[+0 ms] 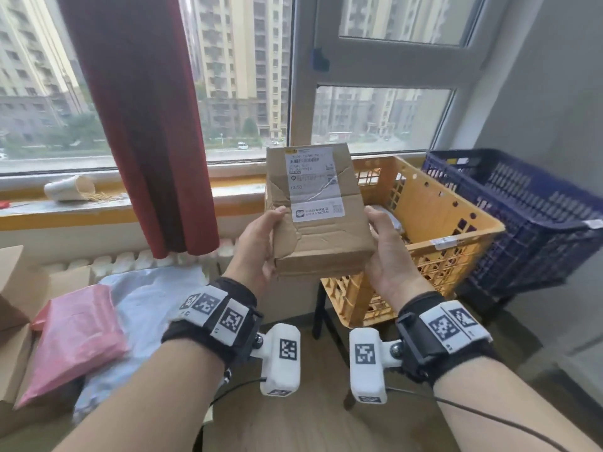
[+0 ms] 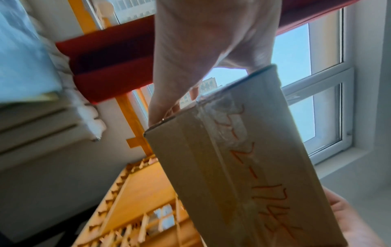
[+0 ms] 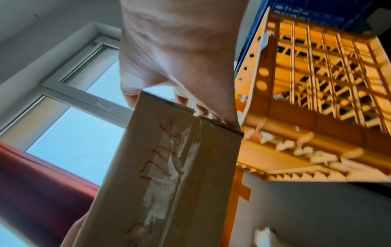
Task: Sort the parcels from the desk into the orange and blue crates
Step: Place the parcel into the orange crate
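Observation:
A dented brown cardboard parcel (image 1: 318, 216) with a white shipping label is held up in front of the window. My left hand (image 1: 261, 239) grips its left edge and my right hand (image 1: 385, 246) grips its right edge, thumbs on top. The left wrist view shows the parcel's taped underside (image 2: 232, 167) with red handwriting, and my left hand (image 2: 190, 58) above it. The same face of the parcel (image 3: 169, 175) appears below my right hand (image 3: 180, 58) in the right wrist view. The orange crate (image 1: 456, 230) stands just right of the parcel, the blue crate (image 1: 538, 220) beyond it.
A pink mailer bag (image 1: 75, 340) and a pale plastic bag (image 1: 153, 298) lie on the desk at lower left, beside cardboard boxes (image 1: 13, 321). A dark red curtain (image 1: 146, 125) hangs left of centre. The orange crate holds something white (image 1: 388, 220).

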`<state>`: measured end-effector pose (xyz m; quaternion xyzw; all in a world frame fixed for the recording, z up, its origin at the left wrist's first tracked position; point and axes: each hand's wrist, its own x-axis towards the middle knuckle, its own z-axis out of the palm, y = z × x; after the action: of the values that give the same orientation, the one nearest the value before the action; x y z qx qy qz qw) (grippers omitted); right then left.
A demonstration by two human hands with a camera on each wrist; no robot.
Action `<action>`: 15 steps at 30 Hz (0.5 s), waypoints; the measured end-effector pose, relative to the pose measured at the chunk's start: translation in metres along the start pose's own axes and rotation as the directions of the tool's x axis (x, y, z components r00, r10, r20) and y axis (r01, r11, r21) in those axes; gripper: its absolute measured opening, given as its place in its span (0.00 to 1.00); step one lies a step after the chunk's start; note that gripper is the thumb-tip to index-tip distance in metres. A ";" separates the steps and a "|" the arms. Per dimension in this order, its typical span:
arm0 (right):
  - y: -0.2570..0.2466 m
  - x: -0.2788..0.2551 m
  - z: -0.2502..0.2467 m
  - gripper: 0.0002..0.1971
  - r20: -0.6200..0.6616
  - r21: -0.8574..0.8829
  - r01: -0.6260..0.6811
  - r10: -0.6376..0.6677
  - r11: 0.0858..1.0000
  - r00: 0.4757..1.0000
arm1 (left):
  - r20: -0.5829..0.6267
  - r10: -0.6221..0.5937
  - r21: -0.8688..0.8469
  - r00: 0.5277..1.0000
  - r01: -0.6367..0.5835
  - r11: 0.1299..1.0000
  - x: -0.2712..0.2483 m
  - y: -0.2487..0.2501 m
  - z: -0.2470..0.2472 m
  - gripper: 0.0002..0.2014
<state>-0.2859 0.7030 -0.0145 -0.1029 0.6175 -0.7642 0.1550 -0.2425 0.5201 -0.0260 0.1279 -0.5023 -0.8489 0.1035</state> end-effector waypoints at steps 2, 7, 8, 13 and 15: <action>-0.014 0.003 -0.030 0.22 -0.024 -0.026 0.015 -0.015 1.000 1.000 | -0.005 -0.014 -0.025 1.000 0.014 1.000 0.009 -0.005 0.032 0.07; -0.039 0.009 -0.097 0.13 -0.075 -0.051 0.002 -0.006 0.999 0.997 | -0.040 -0.027 -0.026 0.999 0.026 0.999 0.034 -0.026 0.101 0.05; -0.042 0.011 -0.109 0.11 -0.092 -0.060 -0.012 0.006 0.998 0.996 | -0.052 -0.028 -0.008 0.998 0.027 1.000 0.040 -0.031 0.112 0.06; -0.061 0.025 -0.160 0.20 -0.124 -0.079 -0.097 0.086 0.992 0.988 | -0.117 -0.054 0.001 0.992 0.054 0.999 0.063 -0.044 0.172 0.14; -0.071 0.031 -0.174 0.27 -0.127 -0.066 -0.112 0.103 0.991 0.987 | -0.160 -0.048 -0.020 0.986 0.045 0.999 0.070 -0.043 0.193 0.16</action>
<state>-0.3832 0.8639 0.0157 -0.0276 0.6582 -0.7365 0.1538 -0.3729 0.6785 0.0175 0.2067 -0.4822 -0.8422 0.1247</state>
